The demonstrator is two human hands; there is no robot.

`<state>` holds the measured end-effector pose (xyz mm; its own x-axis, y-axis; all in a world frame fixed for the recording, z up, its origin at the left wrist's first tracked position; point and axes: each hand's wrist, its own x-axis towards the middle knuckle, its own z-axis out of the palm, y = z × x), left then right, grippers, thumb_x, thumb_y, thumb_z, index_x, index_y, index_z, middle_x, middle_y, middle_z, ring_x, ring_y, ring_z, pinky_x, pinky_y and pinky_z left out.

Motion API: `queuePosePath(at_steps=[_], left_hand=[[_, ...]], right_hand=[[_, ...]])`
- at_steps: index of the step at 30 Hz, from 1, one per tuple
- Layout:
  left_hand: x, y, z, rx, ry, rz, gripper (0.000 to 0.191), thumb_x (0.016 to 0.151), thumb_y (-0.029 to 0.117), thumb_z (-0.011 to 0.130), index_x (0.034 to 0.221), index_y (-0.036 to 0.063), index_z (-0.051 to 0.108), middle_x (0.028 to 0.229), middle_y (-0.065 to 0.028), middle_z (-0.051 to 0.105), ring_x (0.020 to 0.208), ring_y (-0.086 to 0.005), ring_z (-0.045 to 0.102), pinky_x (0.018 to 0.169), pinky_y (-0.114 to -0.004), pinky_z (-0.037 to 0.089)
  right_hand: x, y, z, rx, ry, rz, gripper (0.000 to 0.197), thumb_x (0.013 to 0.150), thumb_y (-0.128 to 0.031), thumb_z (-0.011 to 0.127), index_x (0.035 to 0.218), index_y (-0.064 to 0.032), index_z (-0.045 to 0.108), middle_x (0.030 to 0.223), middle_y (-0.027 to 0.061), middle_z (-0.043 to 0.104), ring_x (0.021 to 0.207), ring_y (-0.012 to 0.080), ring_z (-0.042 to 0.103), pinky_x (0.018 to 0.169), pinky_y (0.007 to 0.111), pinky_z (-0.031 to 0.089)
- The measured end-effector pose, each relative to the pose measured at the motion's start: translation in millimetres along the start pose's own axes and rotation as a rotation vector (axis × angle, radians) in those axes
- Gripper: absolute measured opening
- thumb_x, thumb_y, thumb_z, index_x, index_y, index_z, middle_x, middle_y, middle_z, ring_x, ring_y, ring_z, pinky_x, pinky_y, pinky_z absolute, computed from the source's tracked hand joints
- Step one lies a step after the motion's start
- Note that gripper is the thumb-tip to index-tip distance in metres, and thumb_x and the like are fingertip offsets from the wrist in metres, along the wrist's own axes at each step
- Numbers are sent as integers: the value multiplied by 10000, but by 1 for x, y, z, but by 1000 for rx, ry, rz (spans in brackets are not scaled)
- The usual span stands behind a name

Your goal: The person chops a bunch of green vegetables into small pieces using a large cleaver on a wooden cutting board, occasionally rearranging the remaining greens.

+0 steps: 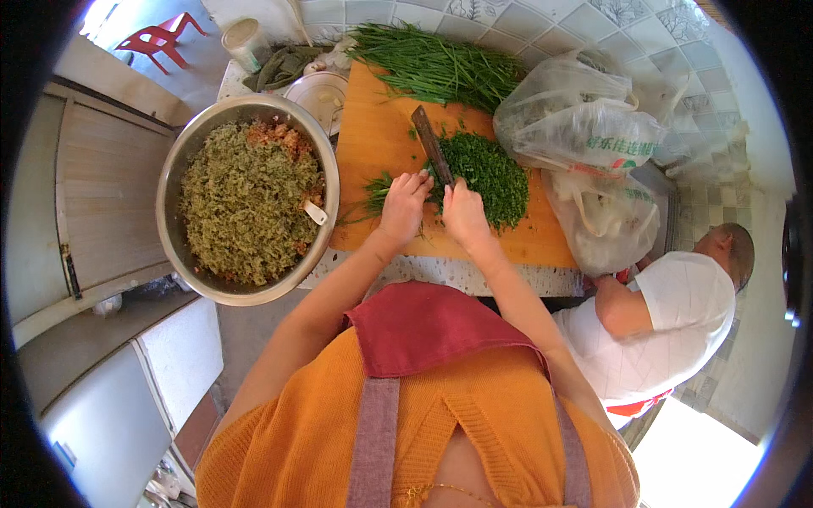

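Observation:
My right hand (465,213) grips the handle end of a dark-bladed kitchen knife (430,141), its blade pointing away from me over a wooden cutting board (371,140). Just left of the blade, my left hand (406,206) presses on a bunch of green chives (379,193), whose loose ends stick out to the left. A heap of finely chopped chives (489,178) lies to the right of the knife. Long uncut chives (438,66) are piled across the board's far edge. The knife's edge is partly hidden by its steep angle.
Left of the board stands a steel bowl (166,209) of chopped green filling and reddish mince, with a white utensil handle (315,213). Behind it are a plate (317,95) and a jar (244,41). Plastic bags (571,120) crowd the right side. A person in white (679,311) is at right.

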<state>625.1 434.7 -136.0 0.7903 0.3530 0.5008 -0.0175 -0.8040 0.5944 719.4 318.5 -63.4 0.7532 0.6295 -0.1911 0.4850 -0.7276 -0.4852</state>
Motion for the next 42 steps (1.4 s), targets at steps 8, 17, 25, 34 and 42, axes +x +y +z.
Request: queuePosePath(at_steps=[8,17,25,34,42], left_hand=[[-7,-6,-5,39,-4,-5,362,765,9,663,1124,-33,665,1163,-141,621,1009,-309,562,931,-419,465],[4,-2,-15,60,-90,69,354,821,24,660,1171,-35,644,1216,-146,597,1035,-316,547,944,-412,464],[2,-6,-3,-75,-46,40,289,817,8,673,1104,-21,673,1152,-146,629,1013,-338,563,892,-437,478],[5,-7,-13,-73,-81,54,169,861,-37,654,1024,-30,697,1111,-153,664,930,-338,591,808,-435,512],[15,-1,7,-107,-42,-5,133,849,0,681,979,-29,678,1098,-149,642,981,-355,585,845,-437,507]], right_hand=[[-34,-23,-34,27,-77,60,269,1019,-208,484,996,52,547,813,293,648,795,478,640,688,547,498],[0,-11,-3,67,5,94,304,1025,-209,491,982,87,550,747,283,633,705,468,630,649,514,510],[-40,-22,-39,117,-19,112,316,1022,-224,488,934,65,578,787,286,652,727,463,639,650,523,509],[-5,-13,11,55,-26,-17,268,1004,-162,486,990,98,546,790,281,656,737,445,655,627,500,539],[-32,-5,-29,87,40,7,259,1027,-172,474,958,70,534,735,246,638,694,435,634,633,505,515]])
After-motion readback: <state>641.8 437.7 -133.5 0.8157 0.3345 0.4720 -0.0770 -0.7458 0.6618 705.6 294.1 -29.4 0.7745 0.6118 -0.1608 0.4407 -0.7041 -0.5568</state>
